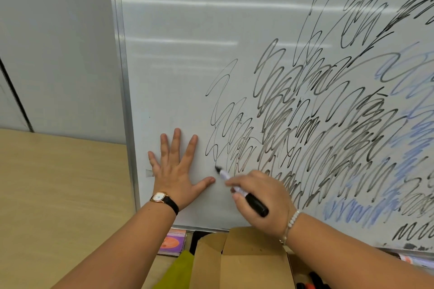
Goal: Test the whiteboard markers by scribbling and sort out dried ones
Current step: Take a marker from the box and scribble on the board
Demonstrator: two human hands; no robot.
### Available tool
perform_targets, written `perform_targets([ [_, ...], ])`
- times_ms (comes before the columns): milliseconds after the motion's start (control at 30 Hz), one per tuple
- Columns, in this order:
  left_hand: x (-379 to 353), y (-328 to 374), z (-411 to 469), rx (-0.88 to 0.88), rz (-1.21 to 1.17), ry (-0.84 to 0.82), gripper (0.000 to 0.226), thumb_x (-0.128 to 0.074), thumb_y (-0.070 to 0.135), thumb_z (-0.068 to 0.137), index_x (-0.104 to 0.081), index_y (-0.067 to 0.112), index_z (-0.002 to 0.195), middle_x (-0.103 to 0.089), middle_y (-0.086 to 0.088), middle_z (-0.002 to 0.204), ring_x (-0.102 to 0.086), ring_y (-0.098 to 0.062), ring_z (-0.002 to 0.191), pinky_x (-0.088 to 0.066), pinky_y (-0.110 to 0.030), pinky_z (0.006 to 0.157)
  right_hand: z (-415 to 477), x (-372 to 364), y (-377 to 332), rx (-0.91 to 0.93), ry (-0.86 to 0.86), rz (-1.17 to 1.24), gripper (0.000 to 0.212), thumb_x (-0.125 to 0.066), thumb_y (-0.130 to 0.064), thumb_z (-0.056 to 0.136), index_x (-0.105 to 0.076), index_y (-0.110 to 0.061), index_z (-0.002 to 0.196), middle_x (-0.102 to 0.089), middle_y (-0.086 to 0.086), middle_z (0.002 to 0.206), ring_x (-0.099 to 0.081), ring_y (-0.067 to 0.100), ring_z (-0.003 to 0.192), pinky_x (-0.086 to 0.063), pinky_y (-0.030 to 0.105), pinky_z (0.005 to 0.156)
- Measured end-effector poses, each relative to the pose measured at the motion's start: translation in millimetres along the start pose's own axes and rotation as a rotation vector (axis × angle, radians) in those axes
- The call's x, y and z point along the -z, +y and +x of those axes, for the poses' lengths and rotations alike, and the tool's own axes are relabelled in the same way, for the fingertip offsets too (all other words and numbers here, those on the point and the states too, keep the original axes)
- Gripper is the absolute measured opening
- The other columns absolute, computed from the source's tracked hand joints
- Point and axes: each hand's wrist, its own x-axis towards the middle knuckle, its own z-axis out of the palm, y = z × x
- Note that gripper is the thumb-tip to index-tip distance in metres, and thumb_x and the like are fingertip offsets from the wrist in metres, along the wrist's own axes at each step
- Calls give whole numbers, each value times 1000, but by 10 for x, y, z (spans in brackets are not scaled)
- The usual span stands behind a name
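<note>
Pinched in the right hand (260, 202), the marker (242, 192) sets its tip on the whiteboard (178, 65), just right of the flat, open-fingered left hand (178, 176), which probably steadies the board.

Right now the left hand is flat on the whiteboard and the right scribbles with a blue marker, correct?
No: the head view shows the marker in the right hand is black, not blue. The left hand is flat on the whiteboard.
</note>
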Motion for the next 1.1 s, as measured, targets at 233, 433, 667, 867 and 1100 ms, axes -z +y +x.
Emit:
perform_targets([
  [233,4,13,-11,12,2,-27,105,-37,82,63,19,46,144,29,8,154,29,-23,141,5,-64,108,-204,97,177,-35,135,-28,25,-47,-35,86,-67,-28,100,-59,-12,74,-51,2,68,-43,25,59],
  [433,-1,10,-8,15,0,-26,105,-37,83,64,17,45,145,28,7,155,28,-23,141,5,-64,108,-377,134,258,11,75,-163,24,-48,-36,83,-67,-31,97,-60,-16,74,-52,1,74,-37,27,71],
  [667,-1,11,-16,15,17,-25,104,-35,83,64,17,43,146,30,7,154,27,-24,142,6,-62,108,-515,144,309,35,13,-206,24,-49,-36,81,-68,-31,95,-58,-19,73,-48,-1,74,-35,28,71],
  [867,-1,10,-14,12,3,-12,105,-36,83,63,15,44,146,29,8,154,25,-23,142,4,-64,108,-568,155,318,52,-22,-173,21,-49,-35,83,-64,-31,98,-57,-19,73,-49,0,69,-45,30,61],
  [1100,1,5,-14,15,16,-18,105,-35,84,63,16,43,146,28,6,155,25,-25,142,5,-63,108,-478,155,276,2,47,-76,22,-49,-31,85,-65,-27,99,-58,-13,72,-51,1,64,-46,23,52],
])
